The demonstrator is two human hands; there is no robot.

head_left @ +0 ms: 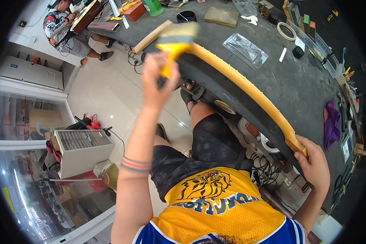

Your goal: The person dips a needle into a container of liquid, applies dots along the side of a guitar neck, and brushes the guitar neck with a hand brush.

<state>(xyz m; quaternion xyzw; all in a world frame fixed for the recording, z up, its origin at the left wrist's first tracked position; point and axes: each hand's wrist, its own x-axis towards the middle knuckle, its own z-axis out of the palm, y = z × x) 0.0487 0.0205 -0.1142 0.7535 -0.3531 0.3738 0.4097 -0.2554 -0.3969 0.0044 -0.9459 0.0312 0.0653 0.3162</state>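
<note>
My left hand [157, 75] is raised and closed around the handle of a paintbrush [175, 46]. The brush has a yellow handle and pale bristles, blurred by motion. It overlaps the far left end of a long, pale wooden guitar neck [242, 77]; whether the bristles touch the wood I cannot tell. Small fret ends dot the neck's far edge. The neck lies along the near edge of a dark workbench [268, 87]. At its right end, my right hand [313, 160] grips it, thumb on the near side and fingers on the far side.
On the bench are a clear plastic tray [245, 51], a tape roll [286, 31], a flat wooden block [221, 17], a black round dish [186, 16] and a purple cloth [332, 122]. Another person [65, 28] sits at far left with a guitar body. A white cabinet [83, 150] stands left.
</note>
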